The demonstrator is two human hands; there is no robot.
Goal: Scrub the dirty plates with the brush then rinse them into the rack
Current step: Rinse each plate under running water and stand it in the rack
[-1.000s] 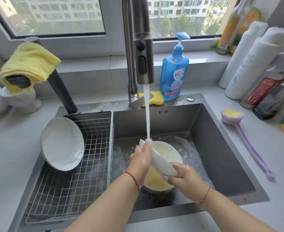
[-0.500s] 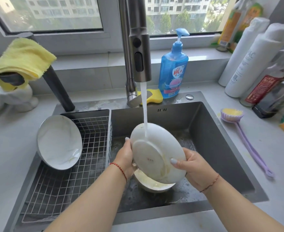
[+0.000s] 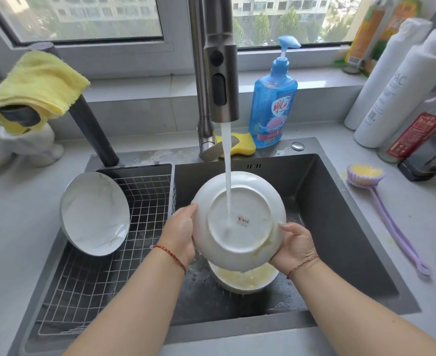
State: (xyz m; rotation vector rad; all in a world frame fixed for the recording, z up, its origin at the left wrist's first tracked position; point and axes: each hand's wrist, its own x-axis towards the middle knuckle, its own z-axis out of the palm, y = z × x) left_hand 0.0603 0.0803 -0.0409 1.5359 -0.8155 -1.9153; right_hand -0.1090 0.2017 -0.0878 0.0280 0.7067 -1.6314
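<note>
I hold a white plate [image 3: 247, 242] over the sink with its underside facing me, under the running water from the tap [image 3: 220, 73]. My left hand [image 3: 179, 231] grips its left rim and my right hand [image 3: 295, 246] its right rim. Yellow residue clings to the plate's lower right edge. Below it in the basin sits another dirty plate [image 3: 245, 280] with yellowish water. A white plate [image 3: 93, 214] leans in the wire rack [image 3: 104, 278] on the left. The purple brush [image 3: 381, 201] with yellow bristles lies on the counter to the right.
The dark sink [image 3: 340, 227] is set in a grey counter. A blue soap bottle [image 3: 272, 104] and yellow sponge [image 3: 240, 147] stand behind the tap. Bottles [image 3: 404, 93] crowd the back right. A yellow cloth [image 3: 37, 83] hangs at the left.
The plate was edge-on under the stream, then turned so its underside faces me and rose higher. My hands shifted to opposite rims.
</note>
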